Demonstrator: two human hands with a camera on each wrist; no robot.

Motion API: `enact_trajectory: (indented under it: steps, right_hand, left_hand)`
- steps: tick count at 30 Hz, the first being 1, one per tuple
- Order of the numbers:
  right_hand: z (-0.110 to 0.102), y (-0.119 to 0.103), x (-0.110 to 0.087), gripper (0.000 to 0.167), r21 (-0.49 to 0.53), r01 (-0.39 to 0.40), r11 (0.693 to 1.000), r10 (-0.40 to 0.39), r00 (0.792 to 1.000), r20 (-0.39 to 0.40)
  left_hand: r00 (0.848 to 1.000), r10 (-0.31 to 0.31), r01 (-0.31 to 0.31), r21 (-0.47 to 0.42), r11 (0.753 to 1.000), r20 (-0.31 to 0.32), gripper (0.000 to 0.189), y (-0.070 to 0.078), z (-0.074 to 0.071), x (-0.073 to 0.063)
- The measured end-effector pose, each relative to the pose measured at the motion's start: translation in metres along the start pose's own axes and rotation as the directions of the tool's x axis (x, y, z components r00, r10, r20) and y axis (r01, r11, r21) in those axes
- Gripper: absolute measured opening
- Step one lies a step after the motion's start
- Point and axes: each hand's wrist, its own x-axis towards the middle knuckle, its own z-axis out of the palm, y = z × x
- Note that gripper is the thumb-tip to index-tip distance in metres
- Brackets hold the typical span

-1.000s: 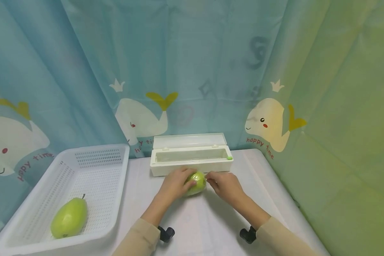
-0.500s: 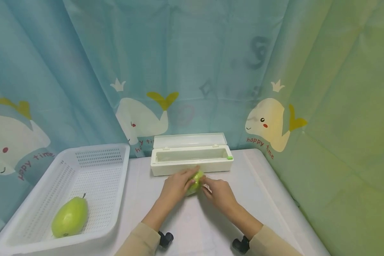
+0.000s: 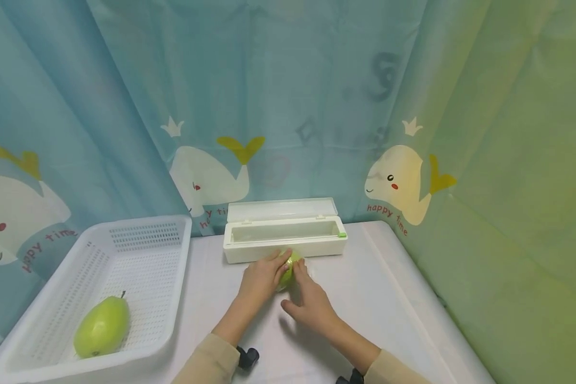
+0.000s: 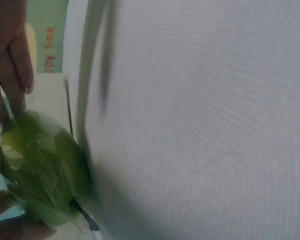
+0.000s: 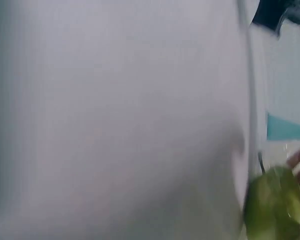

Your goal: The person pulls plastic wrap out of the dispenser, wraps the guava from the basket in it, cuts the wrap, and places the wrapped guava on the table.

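Lying on its side in the white basket (image 3: pixel 146 236) at the left: one loose pear (image 3: pixel 102 326), green, stem toward the far side; not moved since the earlier frames. Right of it, near the middle of the table (image 3: pixel 384 288), my left hand (image 3: pixel 260 278) grips the wrapped pear (image 4: pixel 45 170) from the left, fingers over its far side, thumb on the near side; grasp about as before. Clear film (image 4: pixel 62 167) covers this pear, wrinkled, with a looser part by the stem. Just beyond it stands the long white box (image 3: pixel 312 249), hinged lid (image 3: pixel 280 209) raised at the far side, green tab (image 3: pixel 342 234) at its right end; position unchanged. At the pear's right side, my right hand (image 3: pixel 312 301) shows the main difference: half a second ago thumb and fingers were close together at that end; now the fingers lie extended against the pear and the thumb stands well apart, pointing left, so nothing is pinched. My right forearm has shifted left and nearer. A little film shows right of those fingertips.
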Motion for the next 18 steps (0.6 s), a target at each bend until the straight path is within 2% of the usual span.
enact_trajectory:
  steps: [2,4,6,8,11,12,14,16,18]
  right_hand:
    - [0.004,-0.002,-0.001,0.098,0.173,-0.071,0.982,0.064,0.997,0.043]
    - [0.006,-0.004,-0.001,0.105,0.331,-0.131,0.934,0.113,0.991,0.074]
    - [0.007,-0.004,0.000,0.108,0.480,-0.186,0.857,0.150,0.982,0.112]
    - [0.006,-0.004,0.003,0.107,0.608,-0.208,0.767,0.158,0.978,0.135]
    - [0.003,-0.001,0.004,0.101,0.735,-0.219,0.642,0.142,0.976,0.167]
    - [0.001,0.000,0.004,0.098,0.759,-0.223,0.612,0.134,0.975,0.179]
    - [-0.005,0.003,0.004,0.091,0.783,-0.227,0.579,0.125,0.974,0.191]
    - [-0.012,0.007,0.004,0.081,0.792,-0.241,0.561,0.138,0.970,0.198]
    - [-0.019,0.012,0.005,0.069,0.777,-0.252,0.577,0.189,0.967,0.173]
  left_hand:
    - [1.000,-0.001,0.001,-0.005,1.000,-0.003,0.039,-0.001,0.000,0.000]
    - [1.000,0.000,0.000,-0.006,1.000,0.001,0.040,-0.001,0.000,0.000]
    - [1.000,-0.005,0.005,-0.008,1.000,0.010,0.040,-0.001,-0.001,0.000]
    - [0.999,-0.017,0.017,-0.006,1.000,0.029,0.042,-0.001,-0.002,0.000]
    - [0.997,-0.029,0.028,0.006,1.000,0.072,0.054,-0.001,-0.002,0.001]
    - [0.996,-0.029,0.029,0.008,1.000,0.089,0.060,-0.001,-0.001,0.001]
    - [0.993,-0.033,0.031,0.018,0.999,0.110,0.071,0.000,0.000,0.001]
    - [0.993,-0.040,0.038,0.024,0.999,0.111,0.075,0.000,0.002,-0.001]
    - [0.995,-0.043,0.040,0.033,0.999,0.094,0.074,0.000,0.003,-0.002]
